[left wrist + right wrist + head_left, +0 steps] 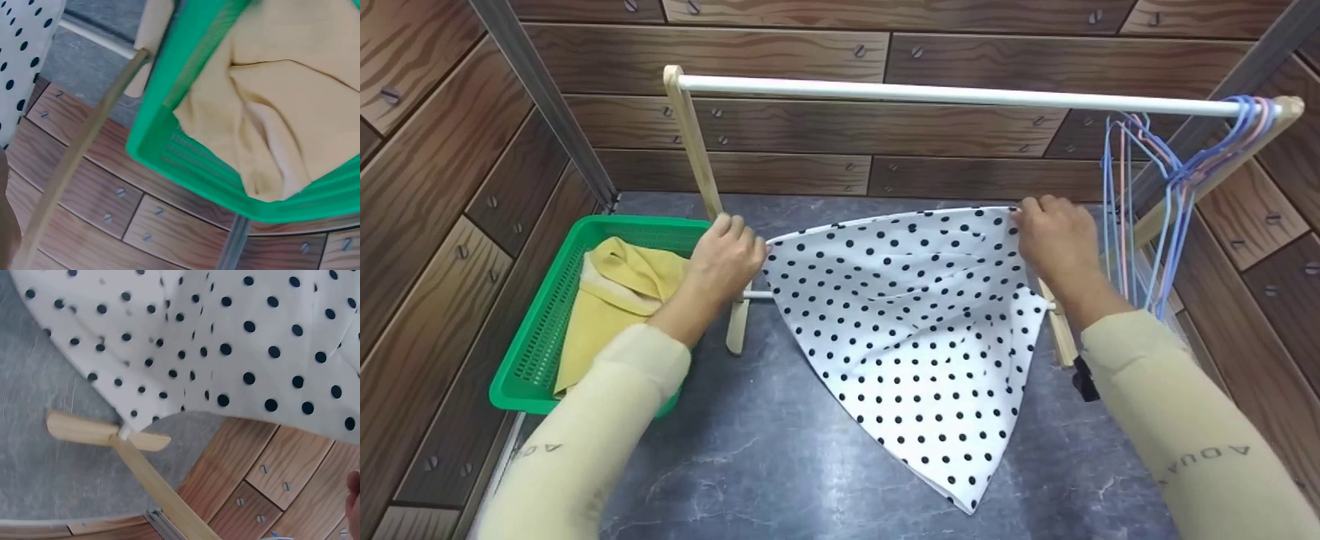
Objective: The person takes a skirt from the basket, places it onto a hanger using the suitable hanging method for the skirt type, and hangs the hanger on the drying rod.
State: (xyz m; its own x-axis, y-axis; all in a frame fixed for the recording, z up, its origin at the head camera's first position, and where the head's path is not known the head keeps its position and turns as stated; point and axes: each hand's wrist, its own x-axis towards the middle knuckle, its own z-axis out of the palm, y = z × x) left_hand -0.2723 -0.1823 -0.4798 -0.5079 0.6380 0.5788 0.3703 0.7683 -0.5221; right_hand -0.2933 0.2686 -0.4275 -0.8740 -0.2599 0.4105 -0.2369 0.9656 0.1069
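A white cloth with black polka dots (915,322) is stretched between my two hands, its lower part hanging to a point over the grey floor. My left hand (727,255) grips its upper left corner beside the rack's left post. At the upper right edge, my right hand (1057,236) pinches the cloth, fingers curled over it. In the right wrist view the dotted cloth (247,349) hangs in loose folds, and only a bit of the right hand (353,506) shows at the edge.
A wooden rack with a white rail (885,91) stands behind the cloth. Several blue and pink hangers (1170,187) hang at its right end. On the left, a green basket (521,352) holds a yellow garment (622,292). Wood-patterned walls (780,56) surround the grey floor (735,450).
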